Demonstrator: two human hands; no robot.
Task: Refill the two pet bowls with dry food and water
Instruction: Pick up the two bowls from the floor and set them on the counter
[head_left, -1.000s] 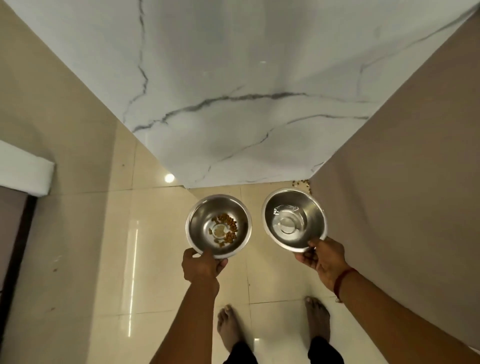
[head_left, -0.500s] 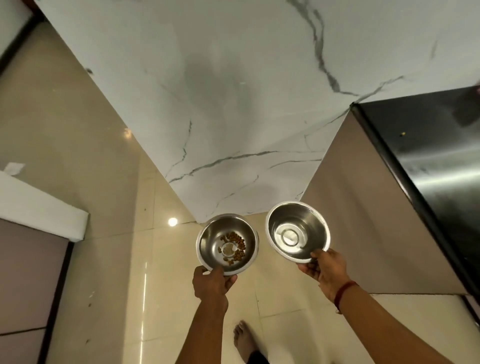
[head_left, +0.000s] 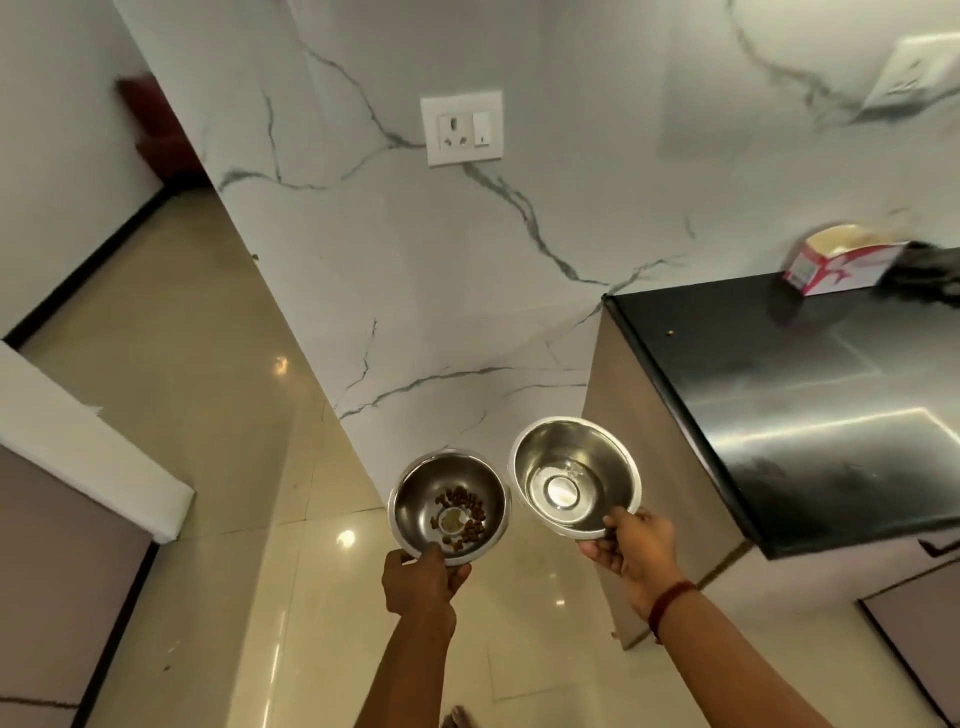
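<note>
Two steel pet bowls are held up in front of me above the floor. My left hand (head_left: 422, 581) grips the near rim of the left bowl (head_left: 415, 499), which holds a few brown kibble pieces (head_left: 465, 512). My right hand (head_left: 631, 553) pinches the near rim of the right bowl (head_left: 540, 457), which tilts toward me and holds only a thin film of water at its bottom. The two bowls nearly touch at their rims.
A black countertop (head_left: 789, 395) juts out on the right with a red-and-white carton (head_left: 841, 262) at its back. A marble wall (head_left: 467, 270) with a socket plate (head_left: 461, 127) stands ahead. Glossy beige floor tiles (head_left: 197, 364) lie to the left, by a white ledge (head_left: 88, 447).
My view has swung up and to the right, bringing the black countertop, carton and wall socket into sight. Both bowls stay in my hands, now closer to the counter.
</note>
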